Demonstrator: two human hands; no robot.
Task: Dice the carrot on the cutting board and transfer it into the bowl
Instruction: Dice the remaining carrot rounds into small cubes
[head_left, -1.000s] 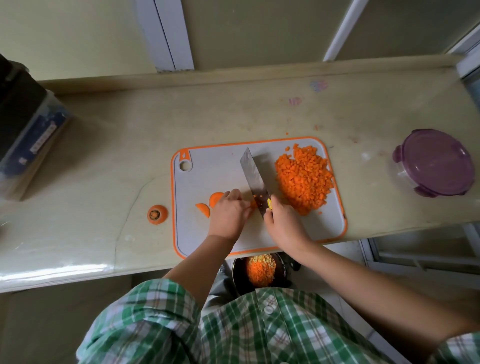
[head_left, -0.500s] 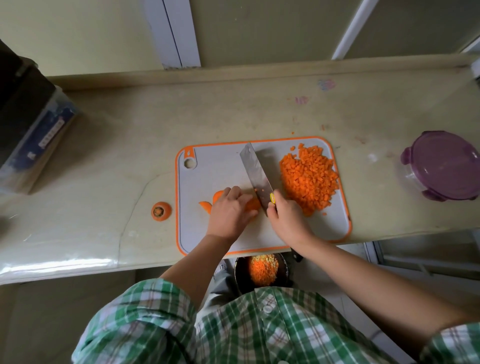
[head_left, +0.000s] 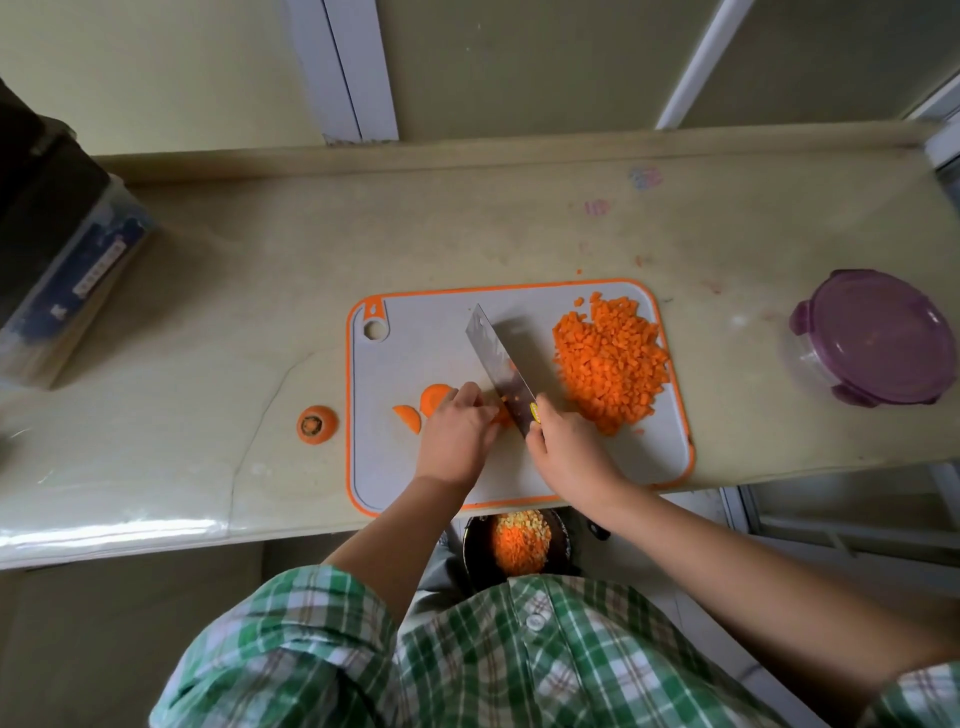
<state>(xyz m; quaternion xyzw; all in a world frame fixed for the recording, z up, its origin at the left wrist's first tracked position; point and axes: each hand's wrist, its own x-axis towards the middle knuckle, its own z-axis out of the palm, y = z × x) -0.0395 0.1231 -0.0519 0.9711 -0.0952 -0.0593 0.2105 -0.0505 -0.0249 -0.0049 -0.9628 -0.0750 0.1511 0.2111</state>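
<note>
The beige stone bench (head_left: 467, 234) carries a grey plastic cutting board with an orange rim (head_left: 410, 358) under my hands. My left hand (head_left: 457, 431) holds a small orange carrot piece (head_left: 501, 415) on the board with its fingers curled over it. My right hand (head_left: 566, 452) grips the handle of a steel cleaver (head_left: 496, 358), whose blade stands beside the left fingertips. A heap of diced carrot (head_left: 610, 358) lies just beyond the right hand. Two carrot slices (head_left: 434, 397) lie left of the left hand. A dark round bowl (head_left: 474, 551) holding dice sits below the bench edge, between my forearms.
</note>
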